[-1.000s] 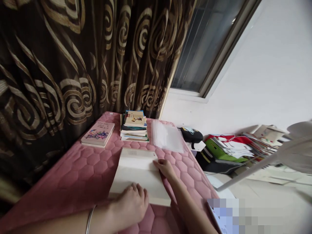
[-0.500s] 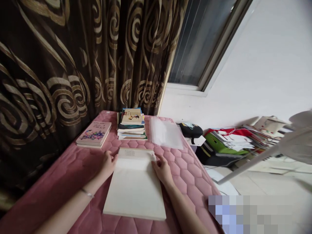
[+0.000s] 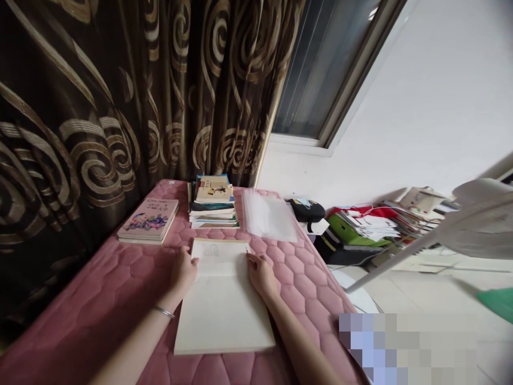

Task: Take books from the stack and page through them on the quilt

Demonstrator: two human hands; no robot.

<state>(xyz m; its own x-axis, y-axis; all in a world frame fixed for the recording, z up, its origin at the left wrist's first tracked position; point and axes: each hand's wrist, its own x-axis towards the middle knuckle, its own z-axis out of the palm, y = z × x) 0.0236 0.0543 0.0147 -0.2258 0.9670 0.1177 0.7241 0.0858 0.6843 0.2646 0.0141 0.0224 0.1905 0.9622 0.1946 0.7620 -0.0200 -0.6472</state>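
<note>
A cream-covered book point(image 3: 222, 305) lies flat on the pink quilted surface point(image 3: 120, 289) in front of me. My left hand point(image 3: 183, 270) rests at the book's far left edge, fingers curled over it. My right hand point(image 3: 259, 274) presses on the far right edge, fingers bent against the cover. A thin silver bangle sits on my left wrist. A strip of printed page shows at the book's far end between the two hands.
Behind the book stand a pink picture book point(image 3: 148, 220), a stack of books point(image 3: 212, 202) and a pile of clear plastic sleeves point(image 3: 267, 216). A dark patterned curtain point(image 3: 120, 91) hangs at the left. Papers and a green folder point(image 3: 360, 227) clutter the floor right.
My left hand moved from the book's near edge up to its far left edge. The book shifted slightly and squared up. My right hand stayed at the far right edge.
</note>
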